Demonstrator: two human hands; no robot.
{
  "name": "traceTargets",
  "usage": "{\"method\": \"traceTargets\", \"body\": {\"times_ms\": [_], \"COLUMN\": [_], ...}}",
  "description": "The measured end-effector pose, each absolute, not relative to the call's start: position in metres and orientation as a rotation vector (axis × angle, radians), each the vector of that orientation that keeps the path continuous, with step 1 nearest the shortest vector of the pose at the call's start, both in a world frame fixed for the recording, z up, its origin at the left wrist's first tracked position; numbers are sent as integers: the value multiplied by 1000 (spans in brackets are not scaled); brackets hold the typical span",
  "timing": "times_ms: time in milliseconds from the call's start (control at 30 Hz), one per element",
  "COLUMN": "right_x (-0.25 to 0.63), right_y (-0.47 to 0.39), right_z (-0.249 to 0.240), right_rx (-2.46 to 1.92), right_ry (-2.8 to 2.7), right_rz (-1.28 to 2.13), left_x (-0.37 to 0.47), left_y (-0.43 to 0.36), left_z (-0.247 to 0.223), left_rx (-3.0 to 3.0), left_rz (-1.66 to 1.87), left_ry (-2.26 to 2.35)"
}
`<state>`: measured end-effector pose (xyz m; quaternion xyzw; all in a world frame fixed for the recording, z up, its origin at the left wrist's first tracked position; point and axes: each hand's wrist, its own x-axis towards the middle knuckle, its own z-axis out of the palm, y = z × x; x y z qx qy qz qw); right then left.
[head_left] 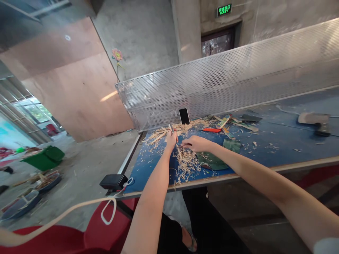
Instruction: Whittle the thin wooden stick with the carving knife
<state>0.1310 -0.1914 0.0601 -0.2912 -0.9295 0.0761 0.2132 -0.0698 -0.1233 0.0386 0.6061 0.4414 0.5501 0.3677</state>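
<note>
My left hand (171,139) is closed round a thin pale wooden stick (179,152), which sticks out above the fist and slants down toward me below it. Just to its right, my right hand (198,143) grips a small carving knife (181,146). Its handle is mostly covered by the fingers, and the thin blade end meets or nearly meets the stick; contact is too small to tell. Curled wood shavings (188,165) are heaped on the blue tabletop (156,169) under both hands. A dark green cloth or sheet (217,161) lies beneath my right wrist.
A phone (184,116) leans on the perforated metal screen (159,88) at the back. An orange-red tool (212,130) lies beside scraps and wood pieces. A hatchet (316,121) rests far right. A black box (113,181) with a white cable sits at the left corner, near a red chair (106,222).
</note>
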Motion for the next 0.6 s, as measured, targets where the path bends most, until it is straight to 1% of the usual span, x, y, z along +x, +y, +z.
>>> {"method": "traceTargets", "body": {"times_ms": [100,300,433,600], "right_x": [130,126,130,135], "right_y": [-188,-189,-190,-184], "right_z": [58,54,56,55], "right_rx": [-867,-949,-823,-848], "right_ry": [-2515,-2619,-2732,-2581], "right_rz": [131,93,117,60], "left_x": [-70,-71,-70,-69], "left_y": [-123,-120,-122,-122], "left_z": [38,33,35,38], "left_rx": [1563,1561,1525,1557], "left_rz": [1428,1438,1451,1476], "left_ry": [1126,1125,1113,1063]}}
